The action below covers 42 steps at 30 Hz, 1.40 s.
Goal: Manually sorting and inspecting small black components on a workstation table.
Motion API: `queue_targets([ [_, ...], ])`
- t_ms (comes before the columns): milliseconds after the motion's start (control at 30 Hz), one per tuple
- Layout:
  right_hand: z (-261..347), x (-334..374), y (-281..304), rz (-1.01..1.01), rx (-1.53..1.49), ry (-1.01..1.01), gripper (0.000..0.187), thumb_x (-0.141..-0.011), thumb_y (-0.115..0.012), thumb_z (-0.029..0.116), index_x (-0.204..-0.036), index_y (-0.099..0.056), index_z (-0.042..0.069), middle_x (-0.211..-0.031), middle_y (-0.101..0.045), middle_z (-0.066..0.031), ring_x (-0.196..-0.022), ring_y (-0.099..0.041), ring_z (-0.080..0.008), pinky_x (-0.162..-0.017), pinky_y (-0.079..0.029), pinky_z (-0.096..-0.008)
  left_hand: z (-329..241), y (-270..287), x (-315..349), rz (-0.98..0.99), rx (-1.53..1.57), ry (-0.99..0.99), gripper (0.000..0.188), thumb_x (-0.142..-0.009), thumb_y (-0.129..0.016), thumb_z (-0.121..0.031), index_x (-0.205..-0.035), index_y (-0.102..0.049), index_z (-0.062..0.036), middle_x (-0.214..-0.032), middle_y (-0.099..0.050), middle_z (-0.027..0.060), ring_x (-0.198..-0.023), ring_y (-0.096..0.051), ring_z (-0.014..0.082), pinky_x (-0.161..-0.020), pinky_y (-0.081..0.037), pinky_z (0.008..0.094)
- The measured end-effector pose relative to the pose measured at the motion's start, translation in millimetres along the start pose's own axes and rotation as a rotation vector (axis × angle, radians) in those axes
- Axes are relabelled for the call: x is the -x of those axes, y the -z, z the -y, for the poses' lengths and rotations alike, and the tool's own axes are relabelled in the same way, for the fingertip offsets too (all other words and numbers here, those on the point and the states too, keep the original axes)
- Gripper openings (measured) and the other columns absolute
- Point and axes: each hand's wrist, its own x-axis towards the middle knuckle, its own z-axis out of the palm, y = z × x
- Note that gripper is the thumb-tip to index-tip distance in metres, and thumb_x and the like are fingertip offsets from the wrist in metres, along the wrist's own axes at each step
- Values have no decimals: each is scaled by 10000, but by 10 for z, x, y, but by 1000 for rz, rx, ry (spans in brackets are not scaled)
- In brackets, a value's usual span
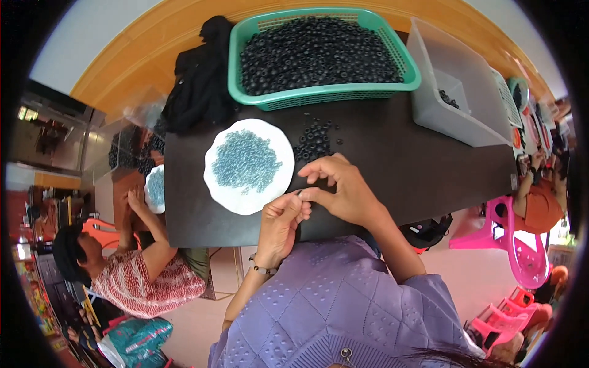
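My left hand (284, 222) is closed near the table's front edge, thumb and fingertips pinched together. Whatever sits in the pinch is too small to make out. The thumb of my right hand (343, 191) meets those fingertips, while its index finger curves above with a gap to the thumb. Just beyond my hands lies a loose pile of round black beads (314, 140). To their left, a white scalloped plate (230, 204) carries many small, clear bluish pieces (246, 161).
At the back stands a green plastic basket (325, 96) full of black beads. Right of it is a translucent bin (457, 116) with a few dark pieces. Black cloth (199, 92) lies back left. A person (132, 264) works at the left; pink chairs (527, 257) stand at the right.
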Motion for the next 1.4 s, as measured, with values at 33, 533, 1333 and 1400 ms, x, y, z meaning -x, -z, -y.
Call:
queue_targets([
  [33,-14,27,3,37,-56,-29,265,-753,-766,139,-995,-676,81,-832,-626,-8,-749,-533,-106,-648,-437,-247,27,26,-9,29,30,14,241,-914,-626,-164,-1061,-662,23,-840,-683,65,-743,-627,116,-690,-504,237],
  [533,-370,84,466,-100,-10,-174,131,-861,-641,143,-936,-693,49,-767,-639,-52,-678,-554,-138,-637,-454,-278,58,-34,-164,222,477,319,209,-969,-522,-237,-1012,-592,-45,-794,-494,0,-774,-455,145,-744,-394,293],
  [1333,-808,-404,316,-142,670,-128,120,-744,-678,139,-802,-630,46,-749,-655,-136,-859,-604,-338,-695,-499,-453,121,-15,-140,264,439,279,181,-984,-498,-224,-1058,-572,-76,-852,-463,-6,-811,-428,139,-801,-388,335],
  [1400,-839,-360,332,-202,619,-102,114,-746,-672,115,-818,-638,33,-756,-653,-143,-851,-602,-337,-706,-494,-457,128,-20,-145,271,433,259,181,-987,-493,-224,-1055,-571,-75,-859,-466,-3,-816,-432,143,-808,-390,338],
])
